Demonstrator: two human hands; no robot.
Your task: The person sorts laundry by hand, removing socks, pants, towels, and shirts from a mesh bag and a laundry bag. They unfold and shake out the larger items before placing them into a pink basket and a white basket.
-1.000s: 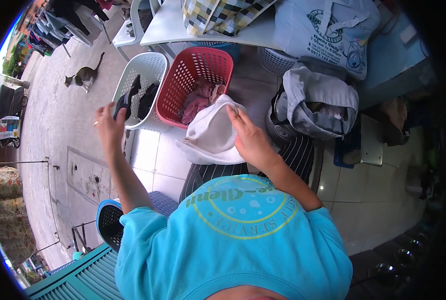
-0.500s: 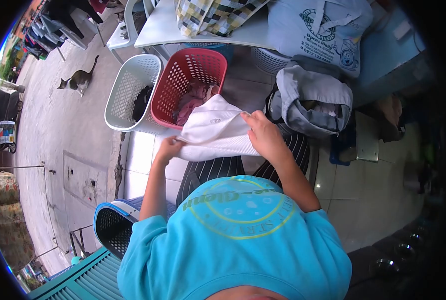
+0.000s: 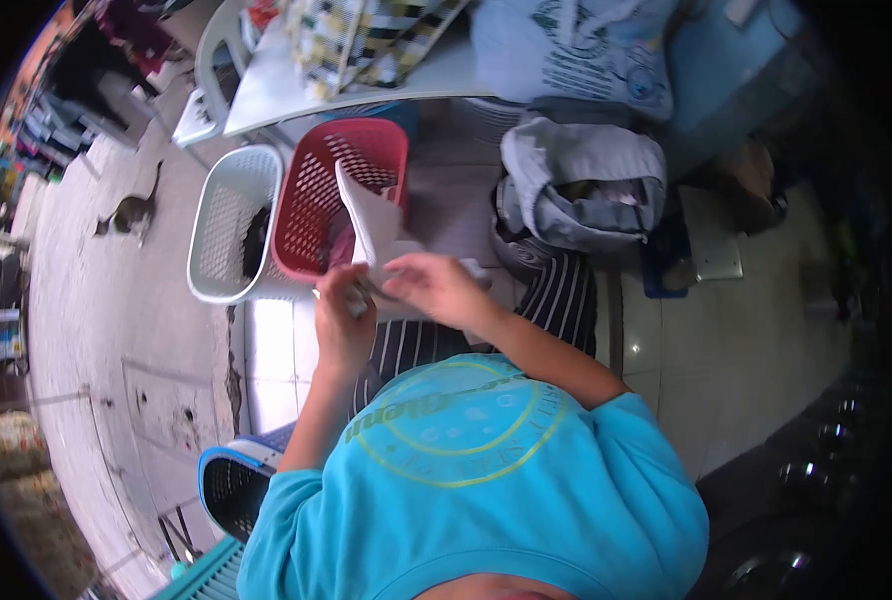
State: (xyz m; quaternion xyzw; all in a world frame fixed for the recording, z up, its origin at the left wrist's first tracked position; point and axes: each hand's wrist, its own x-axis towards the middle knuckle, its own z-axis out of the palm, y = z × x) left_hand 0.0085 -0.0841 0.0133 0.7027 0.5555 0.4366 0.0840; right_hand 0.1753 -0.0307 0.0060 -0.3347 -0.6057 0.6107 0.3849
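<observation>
Left hand: fingers closed on the gathered edge of a white cloth. Right hand: fingers loosely bent just beside the left fingertips; motion blur hides whether they pinch the fabric, so this cannot be told. Half a second earlier the cloth was spread between both hands; now it is bunched, one flap rising, which suggests that the left grip bears most of it. The cloth lies at the left fingers, its flap extending beyond them in front of the red basket, which holds pink fabric. Farther out, left of the fingers, stands a white basket; right, a grey fabric bag.
</observation>
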